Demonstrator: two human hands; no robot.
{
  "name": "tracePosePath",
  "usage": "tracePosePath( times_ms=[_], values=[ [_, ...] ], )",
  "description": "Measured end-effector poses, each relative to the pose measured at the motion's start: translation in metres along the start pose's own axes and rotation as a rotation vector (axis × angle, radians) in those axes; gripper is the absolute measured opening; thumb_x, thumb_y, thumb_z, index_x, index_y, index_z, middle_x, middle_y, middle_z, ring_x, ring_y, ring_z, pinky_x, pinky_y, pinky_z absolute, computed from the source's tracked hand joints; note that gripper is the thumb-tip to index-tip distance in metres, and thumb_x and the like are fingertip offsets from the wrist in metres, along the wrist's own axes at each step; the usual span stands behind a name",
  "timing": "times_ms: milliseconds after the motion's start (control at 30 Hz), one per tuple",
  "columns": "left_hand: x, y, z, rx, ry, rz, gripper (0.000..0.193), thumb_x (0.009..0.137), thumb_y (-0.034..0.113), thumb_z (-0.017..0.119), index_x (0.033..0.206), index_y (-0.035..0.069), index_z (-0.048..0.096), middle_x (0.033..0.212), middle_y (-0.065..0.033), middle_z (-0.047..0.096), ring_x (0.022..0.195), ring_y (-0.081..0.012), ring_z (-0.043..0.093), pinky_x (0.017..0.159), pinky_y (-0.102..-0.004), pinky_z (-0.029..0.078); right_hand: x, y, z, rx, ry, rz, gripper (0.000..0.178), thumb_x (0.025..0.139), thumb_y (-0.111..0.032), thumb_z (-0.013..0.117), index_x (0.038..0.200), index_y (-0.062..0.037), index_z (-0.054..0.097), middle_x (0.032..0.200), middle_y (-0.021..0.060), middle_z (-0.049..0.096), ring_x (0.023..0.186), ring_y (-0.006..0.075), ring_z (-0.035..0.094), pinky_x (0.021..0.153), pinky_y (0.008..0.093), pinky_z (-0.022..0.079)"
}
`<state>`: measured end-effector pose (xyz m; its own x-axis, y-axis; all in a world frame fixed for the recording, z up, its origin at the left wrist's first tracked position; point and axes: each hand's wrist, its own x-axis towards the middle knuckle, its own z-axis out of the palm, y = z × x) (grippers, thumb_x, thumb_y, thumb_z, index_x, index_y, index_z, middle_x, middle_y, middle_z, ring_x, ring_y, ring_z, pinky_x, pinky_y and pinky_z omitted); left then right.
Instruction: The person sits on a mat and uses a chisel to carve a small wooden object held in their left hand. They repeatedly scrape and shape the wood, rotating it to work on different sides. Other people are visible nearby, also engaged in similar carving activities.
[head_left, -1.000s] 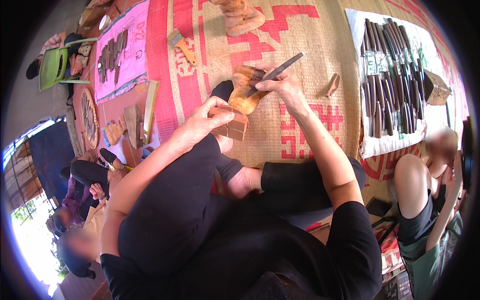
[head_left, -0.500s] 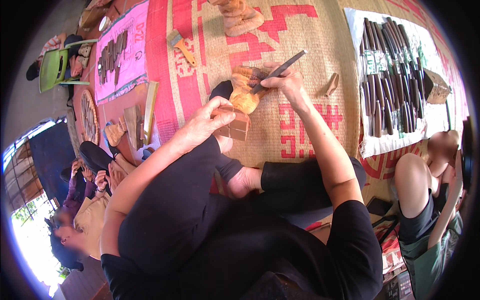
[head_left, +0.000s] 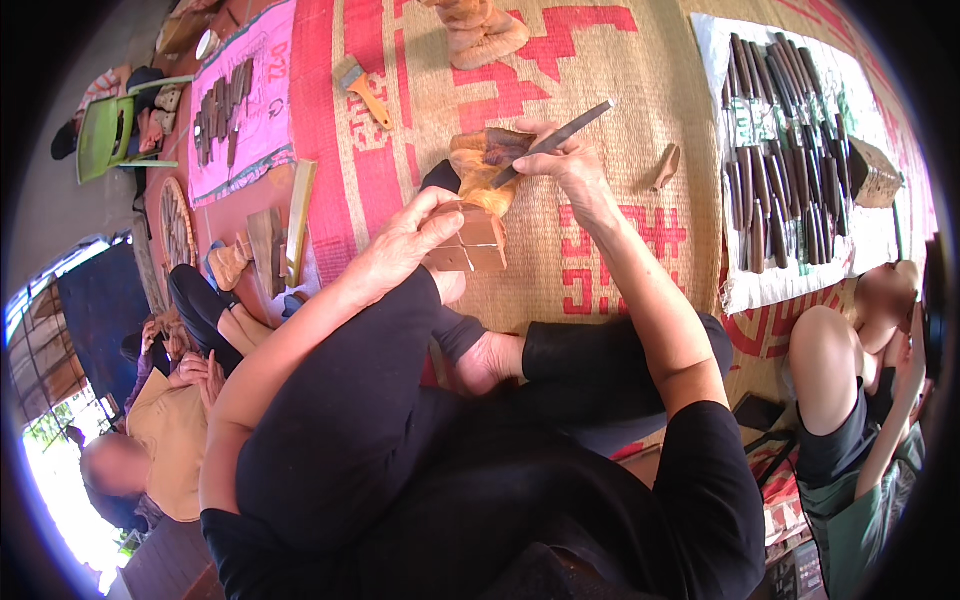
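Observation:
My left hand (head_left: pixel 408 248) grips a wooden carving (head_left: pixel 474 250) by its flat, square-cut brown base, thumb lying on the flat face. The carving tilts away from me, and its lighter, rounded carved part (head_left: pixel 470 160) points to the far side, just above the mat. My right hand (head_left: pixel 575 170) is closed around a dark, slim carving chisel (head_left: pixel 580 124), held slantwise like a pen. Its handle end points up and to the right; its lower end is at the carved surface, though the exact contact is hard to make out.
A brush (head_left: pixel 368 97) and a curled brown piece (head_left: pixel 665 168) lie on the woven mat (head_left: pixel 610 130). Another carving (head_left: pixel 480 35) stands at the far side. Chisels in rows rest on a white sheet (head_left: pixel 745 285) at right, more on a pink cloth (head_left: pixel 270 150). People sit on both sides.
The carving has turned slightly in my left hand, showing more of its flat base. My right hand and the chisel have shifted slightly left. The person at left has changed posture.

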<state>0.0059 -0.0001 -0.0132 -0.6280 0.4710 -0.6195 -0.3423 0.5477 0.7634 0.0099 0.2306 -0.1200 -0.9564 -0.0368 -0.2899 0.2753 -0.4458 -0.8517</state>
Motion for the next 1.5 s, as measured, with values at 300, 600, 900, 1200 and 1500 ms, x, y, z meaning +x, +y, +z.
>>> tracePosePath(
  times_ms=[300,600,900,1200,1500],
  values=[
    [-0.003,0.005,0.001,0.057,-0.02,-0.001,0.037,0.095,0.036,0.056,0.116,0.007,0.05,0.105,-0.0065,0.059,0.101,-0.0138,0.054,0.088,-0.0306,0.042,-0.001,-0.002,0.002,0.028,-0.01,0.02,0.045,0.069,-0.001,0.073,0.11,0.0072,0.059,0.09,0.0076,0.067,0.092,0.0167,0.063,0.091,0.032,0.044],
    [-0.007,0.011,0.007,0.019,-0.06,-0.013,0.041,0.086,0.02,0.068,0.118,0.003,0.048,0.103,-0.0034,0.054,0.1,-0.0107,0.05,0.089,-0.0274,0.041,0.006,0.003,-0.015,-0.003,0.054,0.162,0.024,0.067,-0.002,0.074,0.091,-0.0006,0.068,0.113,0.009,0.063,0.105,0.0209,0.058,0.1,0.0371,0.036],
    [-0.006,0.008,0.005,0.08,-0.045,0.013,0.037,0.088,0.018,0.065,0.118,0.004,0.047,0.102,-0.0049,0.055,0.099,-0.0117,0.052,0.086,-0.0278,0.043,0.001,0.001,-0.007,0.113,-0.012,0.122,0.048,0.067,-0.004,0.076,0.113,-0.0009,0.063,0.089,0.0031,0.066,0.094,0.016,0.06,0.095,0.0313,0.039],
    [-0.004,0.007,0.004,0.11,-0.048,0.04,0.036,0.089,0.02,0.065,0.116,0.006,0.047,0.102,-0.0075,0.06,0.098,-0.0145,0.056,0.084,-0.0313,0.046,0.008,0.005,-0.011,0.001,0.061,0.144,0.031,0.067,-0.002,0.074,0.097,0.0004,0.067,0.099,0.0058,0.067,0.094,0.017,0.06,0.098,0.0331,0.037],
    [-0.005,0.003,0.004,0.114,-0.09,0.041,0.035,0.089,0.022,0.066,0.115,0.007,0.047,0.101,-0.0069,0.059,0.098,-0.0132,0.054,0.085,-0.03,0.045,0.004,0.003,-0.007,0.061,-0.024,0.148,0.024,0.067,-0.002,0.074,0.09,-0.0015,0.068,0.108,0.0083,0.065,0.097,0.0167,0.06,0.098,0.035,0.037]
  ],
)
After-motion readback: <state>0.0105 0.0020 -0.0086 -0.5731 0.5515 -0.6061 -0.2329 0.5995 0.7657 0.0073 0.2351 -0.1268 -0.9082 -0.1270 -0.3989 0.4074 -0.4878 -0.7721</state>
